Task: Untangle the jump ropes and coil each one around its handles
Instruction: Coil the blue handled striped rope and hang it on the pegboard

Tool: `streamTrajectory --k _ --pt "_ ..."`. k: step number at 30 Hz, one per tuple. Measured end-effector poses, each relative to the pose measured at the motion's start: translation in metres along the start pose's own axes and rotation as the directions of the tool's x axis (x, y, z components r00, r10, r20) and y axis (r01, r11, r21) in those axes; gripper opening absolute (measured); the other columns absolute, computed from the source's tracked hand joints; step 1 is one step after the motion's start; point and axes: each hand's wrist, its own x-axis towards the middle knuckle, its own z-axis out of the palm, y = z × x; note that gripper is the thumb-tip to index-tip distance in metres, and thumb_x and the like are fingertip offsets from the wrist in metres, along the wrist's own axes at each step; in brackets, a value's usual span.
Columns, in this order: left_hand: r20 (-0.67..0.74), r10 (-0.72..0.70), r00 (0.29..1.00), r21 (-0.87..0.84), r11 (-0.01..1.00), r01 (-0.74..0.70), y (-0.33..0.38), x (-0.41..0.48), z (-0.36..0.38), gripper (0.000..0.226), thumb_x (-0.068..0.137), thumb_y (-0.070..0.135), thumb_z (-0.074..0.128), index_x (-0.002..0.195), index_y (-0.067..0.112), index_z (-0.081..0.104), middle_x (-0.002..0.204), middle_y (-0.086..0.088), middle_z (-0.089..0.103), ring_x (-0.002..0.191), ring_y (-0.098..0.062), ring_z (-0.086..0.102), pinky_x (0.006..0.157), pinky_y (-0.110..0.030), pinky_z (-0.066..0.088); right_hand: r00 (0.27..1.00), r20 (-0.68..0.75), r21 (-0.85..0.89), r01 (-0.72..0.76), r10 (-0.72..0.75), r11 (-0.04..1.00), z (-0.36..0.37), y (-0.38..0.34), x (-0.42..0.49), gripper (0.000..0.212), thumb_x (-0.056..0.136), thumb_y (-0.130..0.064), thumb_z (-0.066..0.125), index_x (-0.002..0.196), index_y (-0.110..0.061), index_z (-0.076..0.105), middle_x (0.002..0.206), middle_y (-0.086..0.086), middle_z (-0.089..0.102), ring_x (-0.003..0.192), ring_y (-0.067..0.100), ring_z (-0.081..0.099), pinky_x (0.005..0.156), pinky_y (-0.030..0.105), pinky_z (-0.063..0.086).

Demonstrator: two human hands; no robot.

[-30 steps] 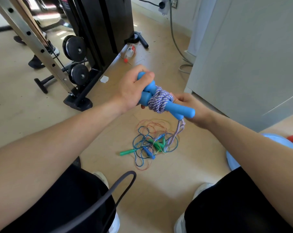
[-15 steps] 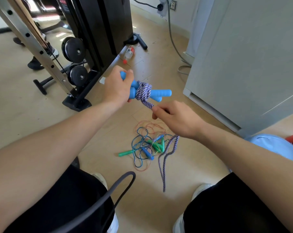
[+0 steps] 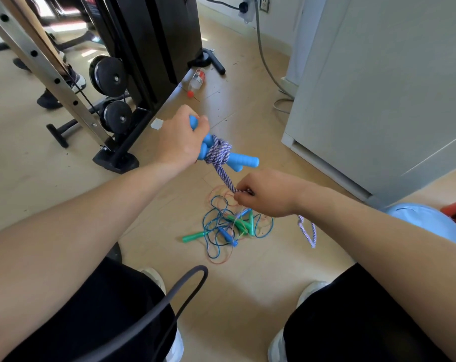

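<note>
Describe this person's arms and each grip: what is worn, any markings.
The left grip and right grip are bare hands: no gloves, rings or tape show. The left forearm and right forearm are uncovered as far as the frame shows, with no sleeve, watch or band in view.

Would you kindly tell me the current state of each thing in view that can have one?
left hand: grips the blue handles at one end.
right hand: pinches the purple-and-white rope below the coil.
blue handles: held together, bound by the coil.
purple-and-white rope: partly coiled round the handles, tail hanging loose.
thin ropes: tangled in a heap on the floor.
bottle: lying on its side.
</note>
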Motion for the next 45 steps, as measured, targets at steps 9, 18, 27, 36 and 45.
streamTrajectory --k 9,18,27,36,45 --pt "0.179 0.154 0.972 -0.048 0.988 -0.148 0.009 -0.011 -0.001 0.029 0.098 0.034 0.055 0.091 0.006 0.055 0.074 -0.009 0.055 0.052 -0.029 0.053 0.034 -0.033 0.045 0.933 -0.359 0.222 0.102 -0.016 0.97 -0.03 0.043 0.001 0.022 0.092 -0.038 0.067 0.087 -0.017 0.072 0.066 -0.007 0.059 0.062 0.011 0.05 0.061 0.023 0.038" --pt "0.216 0.092 0.972 -0.39 0.921 -0.001 0.025 -0.014 -0.01 0.032 0.088 0.032 0.052 0.089 0.0 0.052 0.076 -0.015 0.051 0.043 -0.023 0.052 0.036 -0.026 0.039 0.96 -0.266 0.551 0.079 0.085 0.831 -0.017 0.052 0.009 0.037 0.092 -0.039 0.059 0.081 -0.004 0.065 0.064 0.003 0.041 0.056 0.009 0.032 0.054 0.027 0.029" --pt "0.048 -0.246 0.968 -0.53 0.816 0.233 0.019 -0.011 -0.001 0.018 0.098 0.031 0.05 0.089 0.016 0.051 0.085 -0.009 0.059 0.053 -0.023 0.058 0.042 -0.028 0.044 0.966 -0.144 0.531 -0.107 0.214 0.841 0.017 0.019 0.012 0.045 0.106 -0.035 0.032 0.077 -0.019 0.062 0.063 -0.007 0.051 0.056 0.009 0.047 0.061 0.027 0.043" --pt "-0.048 -0.092 0.995 -0.203 0.976 0.08 0.01 -0.011 0.006 0.025 0.101 0.037 0.048 0.096 0.012 0.05 0.086 0.0 0.055 0.065 -0.024 0.064 0.036 -0.024 0.045 0.954 -0.296 0.211 0.021 0.043 0.977 0.0 -0.008 -0.001 0.04 0.103 -0.03 0.036 0.083 -0.006 0.061 0.072 0.008 0.061 0.072 0.027 0.056 0.067 0.038 0.044" --pt "0.124 0.139 0.983 0.116 0.981 -0.154 0.008 -0.028 0.023 0.026 0.097 0.038 0.051 0.088 0.014 0.052 0.073 0.0 0.057 0.071 -0.024 0.055 0.062 -0.037 0.045 0.946 -0.304 0.032 0.13 -0.114 0.991 -0.03 0.02 -0.008 0.025 0.089 -0.042 0.067 0.074 -0.022 0.063 0.063 -0.001 0.058 0.066 0.024 0.052 0.062 0.037 0.045"
